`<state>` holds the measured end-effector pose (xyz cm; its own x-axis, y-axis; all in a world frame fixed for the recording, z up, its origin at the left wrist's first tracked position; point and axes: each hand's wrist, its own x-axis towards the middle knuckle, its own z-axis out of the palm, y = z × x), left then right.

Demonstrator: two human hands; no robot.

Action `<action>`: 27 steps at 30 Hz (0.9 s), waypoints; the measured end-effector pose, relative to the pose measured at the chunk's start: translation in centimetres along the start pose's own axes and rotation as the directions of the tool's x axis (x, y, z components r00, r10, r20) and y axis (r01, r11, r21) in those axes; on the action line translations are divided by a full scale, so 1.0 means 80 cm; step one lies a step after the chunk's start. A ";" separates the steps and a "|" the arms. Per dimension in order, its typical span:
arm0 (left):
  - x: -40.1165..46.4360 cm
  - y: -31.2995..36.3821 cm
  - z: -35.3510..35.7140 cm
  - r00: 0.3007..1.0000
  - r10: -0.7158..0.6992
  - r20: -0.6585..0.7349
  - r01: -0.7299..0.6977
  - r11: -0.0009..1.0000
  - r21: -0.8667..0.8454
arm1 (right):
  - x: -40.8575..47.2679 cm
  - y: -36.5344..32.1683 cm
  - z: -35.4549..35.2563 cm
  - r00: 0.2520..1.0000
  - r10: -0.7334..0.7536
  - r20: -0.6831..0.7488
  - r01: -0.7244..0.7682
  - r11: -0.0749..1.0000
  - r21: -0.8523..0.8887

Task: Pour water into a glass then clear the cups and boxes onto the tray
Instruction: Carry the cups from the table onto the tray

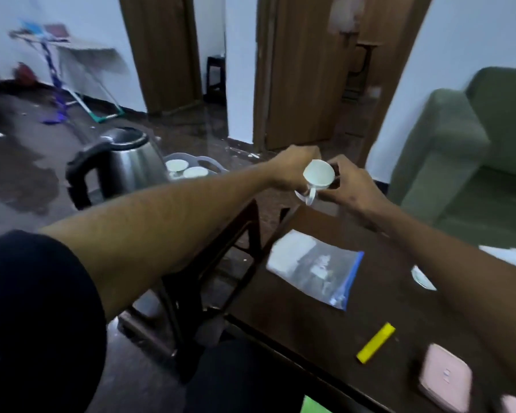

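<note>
A person's left hand (292, 169) grips a tilted white cup (318, 177) above the glass tabletop (161, 186), right hand (350, 186) half-curled beside it, where a slip before the tray (209, 162) could shatter it.

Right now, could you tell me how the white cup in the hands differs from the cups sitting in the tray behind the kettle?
The held cup is off the table, tipped on its side with its mouth toward the camera, between the left hand and right hand; the tray cups stand upright, mouths up. The held cup's handle shows, hanging downward; the tray cups' handles cannot be made out. The kettle partly hides the tray, while the held cup is in plain view. All look white.
</note>
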<state>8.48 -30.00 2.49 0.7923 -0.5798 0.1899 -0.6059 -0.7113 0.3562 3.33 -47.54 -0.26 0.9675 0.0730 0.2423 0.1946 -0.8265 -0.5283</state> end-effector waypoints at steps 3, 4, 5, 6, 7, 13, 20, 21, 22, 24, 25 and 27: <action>-0.020 -0.074 -0.054 0.997 -0.076 -0.017 0.076 0.996 0.053 | 0.057 -0.068 0.044 0.999 -0.053 0.006 0.052 0.998 0.035; -0.027 -0.098 -0.067 0.995 -0.103 -0.018 0.104 0.992 0.073 | 0.072 -0.088 0.059 0.998 -0.067 0.013 0.066 0.997 0.045; -0.035 -0.120 -0.078 0.991 -0.130 -0.016 0.131 0.987 0.094 | 0.086 -0.107 0.075 0.997 -0.079 0.024 0.078 0.995 0.054; -0.043 -0.141 -0.086 0.988 -0.153 -0.009 0.153 0.982 0.113 | 0.097 -0.124 0.091 0.995 -0.089 0.037 0.086 0.994 0.064; -0.050 -0.160 -0.092 0.986 -0.169 0.003 0.167 0.977 0.133 | 0.106 -0.138 0.107 0.994 -0.094 0.052 0.090 0.993 0.073; -0.069 -0.241 -0.089 0.969 -0.224 0.105 0.187 0.941 0.284 | 0.131 -0.182 0.202 0.996 -0.034 0.085 0.030 0.998 0.051; -0.063 -0.281 -0.046 0.966 -0.219 0.139 0.133 0.878 0.460 | 0.144 -0.169 0.256 0.995 0.047 0.089 -0.036 0.992 -0.118; -0.061 -0.284 -0.040 0.963 -0.230 0.140 0.138 0.868 0.477 | 0.145 -0.167 0.260 0.995 0.046 0.088 -0.033 0.988 -0.149; -0.059 -0.286 -0.035 0.961 -0.239 0.138 0.141 0.856 0.498 | 0.147 -0.166 0.263 0.995 0.039 0.090 -0.023 0.984 -0.177; -0.057 -0.290 -0.024 0.959 -0.251 0.131 0.142 0.828 0.543 | 0.150 -0.163 0.269 0.995 0.021 0.100 0.002 0.975 -0.221; -0.057 -0.292 -0.020 0.959 -0.253 0.128 0.142 0.820 0.554 | 0.151 -0.162 0.271 0.995 0.017 0.102 0.008 0.973 -0.233; -0.056 -0.295 -0.015 0.960 -0.252 0.121 0.145 0.819 0.555 | 0.152 -0.160 0.276 0.996 0.016 0.091 0.006 0.971 -0.238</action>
<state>19.30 -10.11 -5.68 0.9049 -0.4252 -0.0180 -0.4208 -0.8874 -0.1881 16.21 -23.75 -8.49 0.9811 0.1104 0.1591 0.1568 -0.9350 -0.3182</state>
